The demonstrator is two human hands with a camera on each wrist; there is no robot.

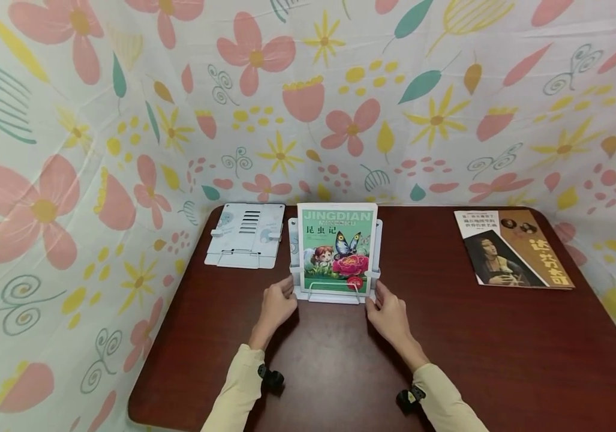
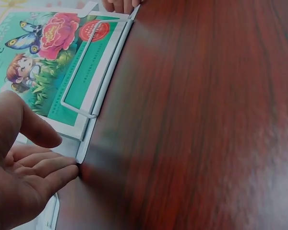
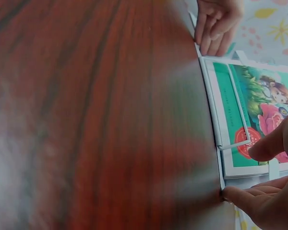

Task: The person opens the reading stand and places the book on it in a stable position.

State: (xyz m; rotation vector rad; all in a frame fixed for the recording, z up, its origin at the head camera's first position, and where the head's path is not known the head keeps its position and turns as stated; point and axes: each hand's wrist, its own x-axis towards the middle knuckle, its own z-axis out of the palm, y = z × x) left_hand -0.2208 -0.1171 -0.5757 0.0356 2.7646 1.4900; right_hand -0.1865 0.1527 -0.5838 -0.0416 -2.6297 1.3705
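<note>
A green picture book (image 1: 334, 246) with a butterfly and a flower on its cover leans upright on a white book stand (image 1: 376, 240). A thin wire holder (image 2: 77, 69) crosses the book's lower front. My left hand (image 1: 278, 305) is at the stand's lower left corner; in the left wrist view its fairly straight fingers (image 2: 62, 167) touch the base edge, the thumb apart from them. At the lower right corner is my right hand (image 1: 388, 313), its fingertips (image 3: 230, 194) at the base edge and its thumb (image 3: 266, 146) overlapping the book's front in the right wrist view.
A second white book stand (image 1: 245, 234) lies folded flat at the table's back left. Another book (image 1: 513, 249), brown and white with a portrait, lies at the back right. The dark red wooden table (image 1: 334, 360) meets a flower-patterned cloth (image 1: 340, 96) behind and at the sides.
</note>
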